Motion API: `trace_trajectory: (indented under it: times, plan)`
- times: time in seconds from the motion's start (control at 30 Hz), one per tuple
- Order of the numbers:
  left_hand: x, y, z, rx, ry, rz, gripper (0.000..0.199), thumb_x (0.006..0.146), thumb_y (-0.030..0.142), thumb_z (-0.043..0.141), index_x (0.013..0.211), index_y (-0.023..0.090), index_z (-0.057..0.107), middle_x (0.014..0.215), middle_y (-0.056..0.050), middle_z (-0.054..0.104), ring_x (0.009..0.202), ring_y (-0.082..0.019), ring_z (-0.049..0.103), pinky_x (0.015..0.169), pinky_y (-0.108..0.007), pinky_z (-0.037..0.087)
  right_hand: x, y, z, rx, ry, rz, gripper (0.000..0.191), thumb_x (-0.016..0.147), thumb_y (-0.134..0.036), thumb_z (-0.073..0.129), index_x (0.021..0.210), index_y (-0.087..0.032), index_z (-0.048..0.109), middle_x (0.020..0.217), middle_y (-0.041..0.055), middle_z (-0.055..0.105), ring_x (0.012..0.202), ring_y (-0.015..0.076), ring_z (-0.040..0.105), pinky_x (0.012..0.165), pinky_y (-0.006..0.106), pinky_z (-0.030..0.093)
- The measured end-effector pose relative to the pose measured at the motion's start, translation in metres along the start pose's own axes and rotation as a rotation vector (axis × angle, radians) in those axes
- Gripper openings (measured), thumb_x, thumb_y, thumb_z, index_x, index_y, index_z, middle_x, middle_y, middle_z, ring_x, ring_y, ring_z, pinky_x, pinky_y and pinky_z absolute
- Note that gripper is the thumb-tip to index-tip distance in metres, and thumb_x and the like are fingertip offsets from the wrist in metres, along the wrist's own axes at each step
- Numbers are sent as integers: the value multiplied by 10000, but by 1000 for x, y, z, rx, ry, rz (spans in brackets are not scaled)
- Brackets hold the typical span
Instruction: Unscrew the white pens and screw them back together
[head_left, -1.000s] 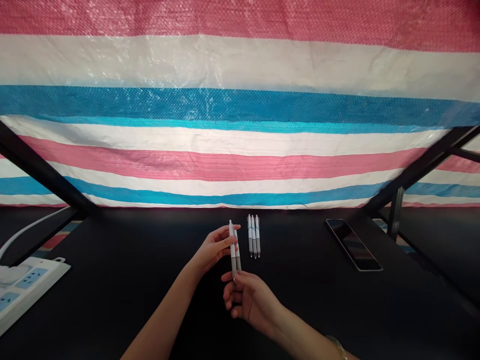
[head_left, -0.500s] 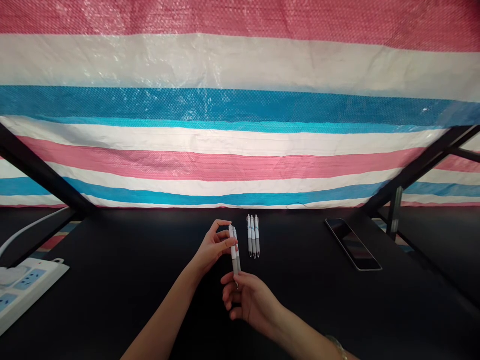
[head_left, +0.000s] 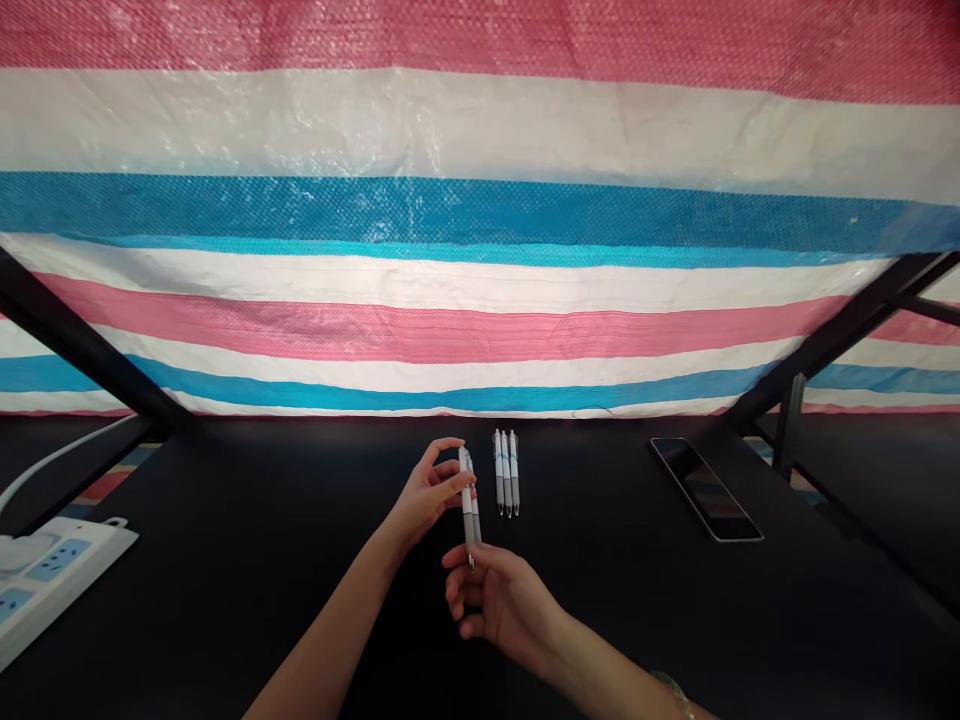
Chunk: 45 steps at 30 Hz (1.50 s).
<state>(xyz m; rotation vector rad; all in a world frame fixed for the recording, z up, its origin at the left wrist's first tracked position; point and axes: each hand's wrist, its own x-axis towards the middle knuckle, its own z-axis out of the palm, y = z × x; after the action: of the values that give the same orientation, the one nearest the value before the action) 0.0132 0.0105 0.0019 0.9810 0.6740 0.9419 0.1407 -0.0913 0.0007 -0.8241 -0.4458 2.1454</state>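
Two white pens with grey grips (head_left: pixel 469 510) are held side by side, tips toward me, above the black table. My left hand (head_left: pixel 431 492) pinches their upper barrels between thumb and fingers, its index finger reaching to the clicker ends. Near the tips, my right hand (head_left: pixel 499 595) has its thumb and index finger closed around the lower grips, the other fingers curled loosely. Just right of my left hand, three similar pens (head_left: pixel 507 475) lie in a neat row on the table, tips also toward me.
A dark-screened phone (head_left: pixel 706 490) lies on the black table (head_left: pixel 600 620) to the right. At the left edge sits a white power strip (head_left: pixel 64 570) with a plug and cable. Black frame bars (head_left: pixel 817 350) flank a striped plastic sheet (head_left: pixel 465 330) behind.
The two held pens have shifted very slightly upward and their tips sit a little closer together. Both hands and the row of three pens are practically unmoved.
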Motion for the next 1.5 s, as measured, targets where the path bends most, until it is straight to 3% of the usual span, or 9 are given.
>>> trace_trajectory:
  times: [0.2,0.37,0.7,0.93,1.1,1.37,1.5]
  plan:
    - [1,-1,-3,6,10,23,416,703,227,735,1024,233,472,718,21,607,625,-149,618,616,-299,509,0,0,0,10,7,9,317,779,-377,528,900,-98,619,691,40,584,593,120,532,521,230,390]
    - [0,0,-1,0,17,6,506,700,256,732,1132,248,469,721,20,601,625,-138,614,611,-273,500,1,1,-1,18,2,16,319,786,-375,517,914,-101,618,695,39,585,598,120,532,526,230,395]
    - [2,-1,-3,-4,94,28,486,676,262,750,1092,236,498,718,19,619,615,-129,616,612,-261,506,3,1,-2,20,-5,8,298,776,-352,516,904,-103,617,685,39,589,591,122,534,517,229,397]
    - [2,-2,-2,35,115,48,456,671,251,750,1052,224,502,682,29,610,625,-145,625,628,-288,522,2,2,-2,-20,-17,-13,251,702,-247,543,905,-112,606,685,41,601,589,123,543,502,224,401]
    - [4,0,-2,77,180,64,541,671,290,737,1146,231,485,671,44,587,616,-143,622,605,-273,517,1,1,0,-44,-33,6,244,676,-217,551,885,-106,609,691,44,605,583,117,542,489,213,401]
    - [8,-9,-12,504,245,165,528,724,352,656,1201,187,503,679,20,606,508,-122,563,474,-237,489,-2,-1,4,-114,-83,48,219,678,-212,546,849,-97,623,706,51,608,571,114,546,455,197,399]
    - [8,-13,-12,654,278,204,489,743,337,625,1201,197,526,941,-51,621,474,-91,563,461,-247,508,-3,0,2,-136,-150,48,204,683,-213,542,831,-94,618,698,59,612,576,123,559,432,187,402]
